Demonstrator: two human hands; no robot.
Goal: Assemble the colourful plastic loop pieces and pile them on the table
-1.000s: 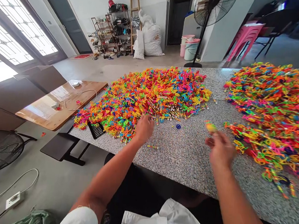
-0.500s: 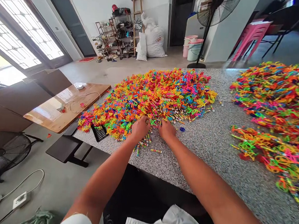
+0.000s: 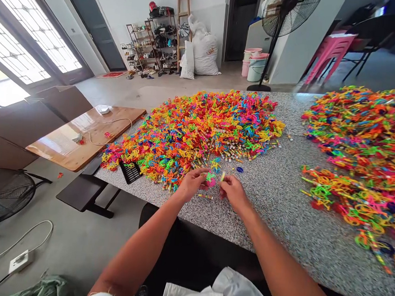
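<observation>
My left hand point(image 3: 191, 184) pinches a small pink and green plastic piece point(image 3: 210, 179) in front of the heap. Close beside it, my right hand point(image 3: 235, 193) has its thumb and fingers closed on a short yellowish stick point(image 3: 223, 176); its far end is hard to make out. Behind both hands spreads a big heap of colourful plastic loops and short patterned sticks point(image 3: 198, 130). One patterned stick point(image 3: 205, 196) lies on the speckled tabletop point(image 3: 267, 207) below my hands. A dark blue oval piece point(image 3: 239, 169) rests just beyond my right hand.
To the right lies another heap of similar pieces point(image 3: 371, 133), with a smaller bunch point(image 3: 343, 192) in front. A black slotted tray point(image 3: 130, 172) leans at the table's left edge. Further left are a wooden board point(image 3: 62, 143) and a black fan point(image 3: 4, 202).
Both hands have drawn back from the heap towards me, and the right one has moved slightly rightward. The pink and green piece and the yellowish stick now show in my fingers.
</observation>
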